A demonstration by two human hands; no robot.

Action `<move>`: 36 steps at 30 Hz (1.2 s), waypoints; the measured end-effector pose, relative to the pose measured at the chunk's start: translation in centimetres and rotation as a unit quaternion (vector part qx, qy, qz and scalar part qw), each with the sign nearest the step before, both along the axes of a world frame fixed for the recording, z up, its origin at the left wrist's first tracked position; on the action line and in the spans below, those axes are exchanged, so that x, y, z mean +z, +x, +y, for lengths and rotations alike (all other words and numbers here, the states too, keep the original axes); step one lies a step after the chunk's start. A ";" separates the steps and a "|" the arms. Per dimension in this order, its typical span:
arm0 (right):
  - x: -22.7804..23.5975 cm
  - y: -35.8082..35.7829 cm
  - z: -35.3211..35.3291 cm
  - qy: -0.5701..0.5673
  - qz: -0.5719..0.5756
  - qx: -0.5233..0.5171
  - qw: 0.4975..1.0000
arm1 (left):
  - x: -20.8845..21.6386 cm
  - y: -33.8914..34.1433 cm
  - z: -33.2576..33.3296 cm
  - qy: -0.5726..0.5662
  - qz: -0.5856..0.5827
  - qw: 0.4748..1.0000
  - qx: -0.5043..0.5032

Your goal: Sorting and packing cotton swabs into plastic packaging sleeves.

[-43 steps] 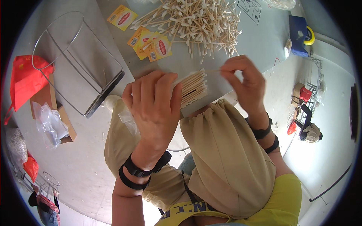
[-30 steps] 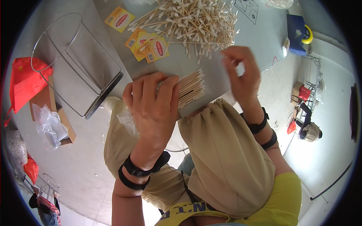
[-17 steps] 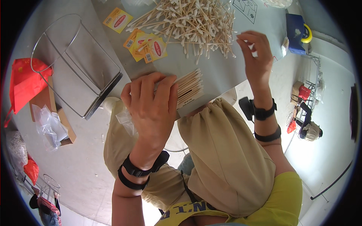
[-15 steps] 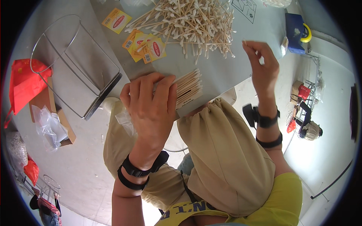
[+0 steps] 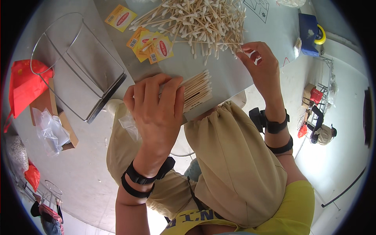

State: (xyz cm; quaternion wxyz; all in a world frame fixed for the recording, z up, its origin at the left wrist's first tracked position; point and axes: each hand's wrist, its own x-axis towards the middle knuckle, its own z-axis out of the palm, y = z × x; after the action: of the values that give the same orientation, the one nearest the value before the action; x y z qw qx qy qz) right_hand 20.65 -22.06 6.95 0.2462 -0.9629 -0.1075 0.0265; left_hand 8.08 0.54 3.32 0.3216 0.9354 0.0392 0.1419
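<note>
Gripping bundle of cotton swabs (image 5: pixel 197 88) in left hand (image 5: pixel 156 105), at near edge of grey worktop (image 5: pixel 227 78). Fingers curled over the bundle's left end, with white heads lined up and pointing to the upper right. Also showing along the bundle's near side: white strip (image 5: pixel 196 105) with dark marks. Reaching with right hand (image 5: pixel 261 64) to the right edge of loose swab pile (image 5: pixel 207 23), farther back on the same worktop. Thumb and index brought close together there; can't tell, at this size, about any swab caught between. Left of the pile: overlapping yellow-orange cards (image 5: pixel 160 49), plus single card (image 5: pixel 120 17) lying apart, farther back. Off to the left: wire frame (image 5: pixel 106 98), tilted in view, then red bag (image 5: pixel 29 82) and cardboard box (image 5: pixel 72 135) with clear plastic bag (image 5: pixel 49 127). At far right: blue holder (image 5: pixel 308 35) with yellow ring (image 5: pixel 320 34).
</note>
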 end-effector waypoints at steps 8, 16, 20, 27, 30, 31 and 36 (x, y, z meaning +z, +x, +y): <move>0.0 -0.5 -0.6 -0.033 -0.070 -0.020 0.997 | -0.2 -0.2 0.1 0.002 0.001 1.000 -0.001; 0.3 -1.6 0.6 0.038 -0.210 0.139 0.967 | 0.1 -0.1 0.0 0.002 0.008 1.000 0.008; -0.7 -2.3 3.9 0.028 -0.169 0.293 0.940 | -0.5 -0.1 -0.1 -0.027 0.005 0.999 0.045; -1.3 -2.1 4.7 0.049 -0.169 0.308 0.935 | 0.0 0.0 0.0 0.004 -0.011 1.000 0.016; -1.3 -3.3 4.3 0.073 -0.118 0.257 0.956 | 0.3 -0.2 -0.2 0.007 -0.005 1.000 0.008; -1.3 -3.3 4.2 0.072 -0.118 0.257 0.957 | 0.4 -0.2 -0.2 0.005 -0.002 1.000 0.005; -1.6 -3.3 4.1 0.050 -0.096 0.273 0.956 | 0.0 -0.1 -0.3 -0.007 -0.002 1.000 0.010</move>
State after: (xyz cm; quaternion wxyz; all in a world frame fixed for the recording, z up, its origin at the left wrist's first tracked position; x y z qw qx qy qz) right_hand 17.38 -17.95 5.34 0.2662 -0.8811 -0.3909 -0.0052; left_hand 8.02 0.28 3.31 0.3263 0.9326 0.0488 0.1465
